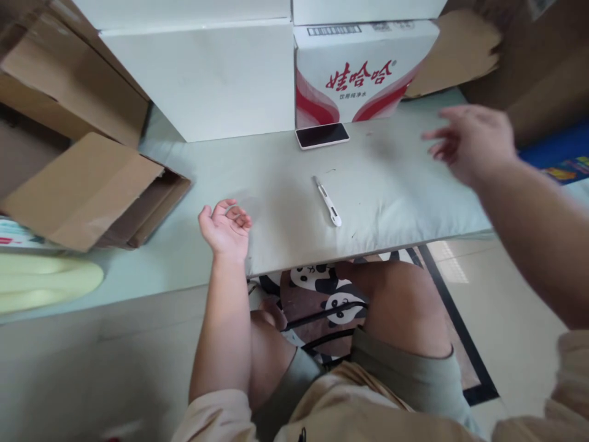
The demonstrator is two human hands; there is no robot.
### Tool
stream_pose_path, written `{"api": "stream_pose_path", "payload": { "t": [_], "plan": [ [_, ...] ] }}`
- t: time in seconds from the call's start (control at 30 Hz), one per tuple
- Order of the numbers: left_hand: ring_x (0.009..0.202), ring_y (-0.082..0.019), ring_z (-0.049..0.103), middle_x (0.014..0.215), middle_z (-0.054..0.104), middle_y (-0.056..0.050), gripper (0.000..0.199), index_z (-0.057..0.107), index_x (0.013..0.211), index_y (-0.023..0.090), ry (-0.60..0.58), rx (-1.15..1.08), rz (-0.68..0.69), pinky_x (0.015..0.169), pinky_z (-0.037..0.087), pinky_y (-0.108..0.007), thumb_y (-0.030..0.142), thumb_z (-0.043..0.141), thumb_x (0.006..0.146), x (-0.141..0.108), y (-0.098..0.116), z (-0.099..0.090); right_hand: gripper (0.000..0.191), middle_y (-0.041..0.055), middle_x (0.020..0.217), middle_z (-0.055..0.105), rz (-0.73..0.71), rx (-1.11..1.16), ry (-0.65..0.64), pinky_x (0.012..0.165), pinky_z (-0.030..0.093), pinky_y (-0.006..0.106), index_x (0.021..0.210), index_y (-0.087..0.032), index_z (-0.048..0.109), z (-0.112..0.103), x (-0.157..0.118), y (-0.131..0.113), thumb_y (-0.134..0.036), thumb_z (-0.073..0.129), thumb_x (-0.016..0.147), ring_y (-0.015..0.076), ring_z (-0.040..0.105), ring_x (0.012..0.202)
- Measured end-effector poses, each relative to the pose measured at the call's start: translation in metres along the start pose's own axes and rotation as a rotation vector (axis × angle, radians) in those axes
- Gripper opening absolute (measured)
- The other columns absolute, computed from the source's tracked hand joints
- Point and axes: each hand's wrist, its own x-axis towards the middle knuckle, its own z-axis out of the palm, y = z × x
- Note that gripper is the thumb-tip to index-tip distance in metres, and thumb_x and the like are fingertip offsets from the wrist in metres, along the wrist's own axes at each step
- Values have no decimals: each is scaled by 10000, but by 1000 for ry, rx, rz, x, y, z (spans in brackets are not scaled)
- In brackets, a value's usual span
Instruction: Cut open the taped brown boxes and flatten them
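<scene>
My left hand (226, 228) rests palm up near the front edge of the pale green padded surface (276, 184), fingers loosely curled and apart, with nothing in it. Off to the right, my right hand (481, 140) hangs above the surface, slightly blurred; its index finger points left, the others are half bent, and no object shows in it. Between the hands lies a white slim-handled tool (328, 202) with a narrow metal tip, possibly a craft knife. Behind it a phone (323, 135) lies dark screen up, against the boxes.
A white carton with red lettering (363, 80) and a plain white box (207, 86) stand at the back. Opened brown cardboard boxes (83, 190) crowd the left, beside a yellow-green foam piece (50, 281). A blue item (559, 150) sits at the right edge.
</scene>
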Motion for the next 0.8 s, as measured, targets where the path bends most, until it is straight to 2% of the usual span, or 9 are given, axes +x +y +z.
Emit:
{"api": "stream_pose_path", "payload": {
  "t": [0.03,0.1,0.17,0.23,0.33,0.47,0.6,0.7,0.8],
  "plan": [
    [410,-113,515,526,543,7,468,595,739,204,27,-15,37,423,394,-221,602,420,914,0,1,0,206,-4,757,682,121,-10,1,431,424,269,983,-284,596,25,-18,-4,-453,636,872,111,550,475],
    [411,-99,478,514,511,14,456,573,703,204,78,-59,128,428,374,-212,560,407,934,1,3,-3,232,18,798,705,163,-50,-98,485,459,279,997,-237,645,75,-55,-9,-293,714,782,111,562,514],
    [423,-92,460,517,491,15,454,557,684,202,112,-99,201,438,361,-208,528,388,952,2,5,-10,249,24,858,707,114,-154,-186,533,463,274,989,-215,673,118,-82,-10,-232,721,745,96,532,554],
    [433,-91,458,518,473,18,462,540,669,206,145,-122,225,447,346,-210,545,404,953,3,8,-19,254,28,917,700,40,-243,-276,573,472,288,1010,-213,689,155,-94,-13,-220,689,756,93,497,565],
    [435,-94,438,513,445,21,469,511,652,209,180,-178,270,458,330,-223,535,395,969,2,16,-37,345,62,1054,691,-103,-311,-420,679,531,343,1083,-216,693,207,-95,-26,-169,618,750,130,576,652],
    [431,-98,378,502,402,24,441,471,650,213,270,-283,379,467,305,-239,436,328,1002,-3,35,-59,503,126,1283,625,-358,-376,-566,849,574,428,1221,-217,671,280,-91,-58,-166,580,729,251,673,1004],
    [428,-92,326,504,361,37,427,430,663,217,351,-340,415,472,268,-238,419,296,1014,-5,52,-77,580,155,1405,572,-570,-527,-706,1056,511,540,1336,-222,635,364,-89,-84,-187,593,758,330,624,1205],
    [430,-100,312,515,343,39,408,416,669,219,369,-367,464,480,267,-254,403,291,1011,-4,57,-86,687,145,1596,419,-565,-650,-791,1170,411,606,1443,-245,555,425,-80,-89,-199,636,762,397,498,1409],
    [449,-108,316,536,329,34,406,416,672,220,386,-353,529,497,267,-261,410,301,1012,-3,59,-92,756,178,1628,365,-629,-631,-797,1179,396,633,1491,-198,487,469,-66,-86,-240,679,762,441,418,1475]
  ]
}}
